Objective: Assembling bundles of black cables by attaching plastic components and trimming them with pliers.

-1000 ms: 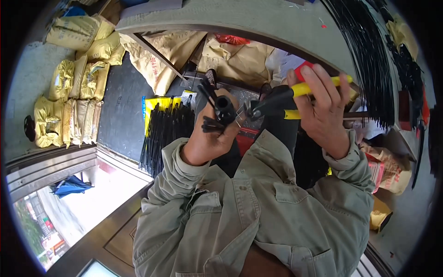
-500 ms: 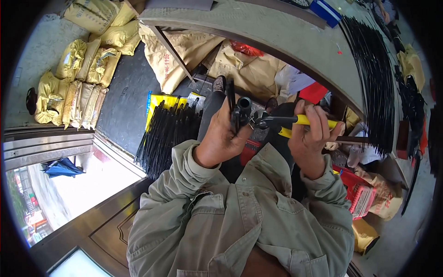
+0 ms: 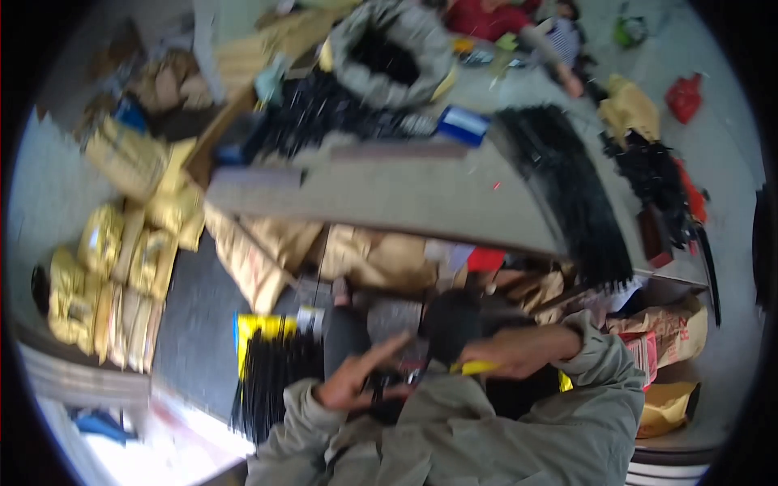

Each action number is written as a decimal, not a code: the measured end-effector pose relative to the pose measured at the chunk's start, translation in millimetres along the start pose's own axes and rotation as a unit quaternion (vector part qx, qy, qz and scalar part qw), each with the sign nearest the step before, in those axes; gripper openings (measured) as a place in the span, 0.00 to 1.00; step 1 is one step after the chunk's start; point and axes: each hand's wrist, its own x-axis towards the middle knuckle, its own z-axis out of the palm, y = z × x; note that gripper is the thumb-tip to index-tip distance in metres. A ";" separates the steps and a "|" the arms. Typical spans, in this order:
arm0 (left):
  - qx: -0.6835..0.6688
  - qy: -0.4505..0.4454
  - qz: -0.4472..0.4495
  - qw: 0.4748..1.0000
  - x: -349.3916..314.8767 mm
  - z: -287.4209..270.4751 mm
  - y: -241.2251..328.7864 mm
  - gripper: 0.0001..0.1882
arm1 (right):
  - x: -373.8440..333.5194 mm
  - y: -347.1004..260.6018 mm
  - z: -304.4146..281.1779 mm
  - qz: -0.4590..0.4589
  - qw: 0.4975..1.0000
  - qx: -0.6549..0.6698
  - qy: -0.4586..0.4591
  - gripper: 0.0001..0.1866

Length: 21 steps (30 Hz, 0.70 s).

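Low in front of my body, my left hand (image 3: 363, 377) has its forefinger and thumb spread apart. A small dark thing (image 3: 379, 384) shows in the gap between them; blur hides its kind and whether the hand touches it. To the right, my right hand (image 3: 519, 354) is closed around yellow-handled pliers (image 3: 478, 368), whose jaws I cannot make out. Beside my left leg stands a bundle of thin black rods (image 3: 279, 377) next to a yellow bag (image 3: 261, 326).
A long grey table (image 3: 389, 190) spans the front. It carries black rods (image 3: 571, 190), a blue box (image 3: 463, 125), a black heap (image 3: 332, 113) and an open sack (image 3: 344, 61). Yellow sacks (image 3: 101, 243) are stacked at left. Beyond the table is another person in red (image 3: 490, 18).
The view has swung up toward the table. My left fingers have spread from around the black tubular part; both hands now sit lower. The pliers have moved away from that part.
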 end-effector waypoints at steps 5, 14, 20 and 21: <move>-0.022 -0.074 -0.016 0.997 2.0 6.3 0.9 0.30 | -2.5 21.7 34.0 0.059 0.855 0.482 -0.184 0.15; -0.014 0.045 -0.072 0.996 -8.8 18.0 11.2 0.27 | -0.6 -12.9 39.5 0.055 0.956 -0.218 0.188 0.32; -0.036 -0.030 0.013 0.999 0.5 13.6 2.7 0.23 | -11.2 -9.5 32.6 0.084 0.976 0.199 0.030 0.28; -0.027 -0.006 0.004 1.000 -2.5 12.2 -1.0 0.23 | -8.9 -23.7 33.0 0.009 0.978 -0.080 0.194 0.28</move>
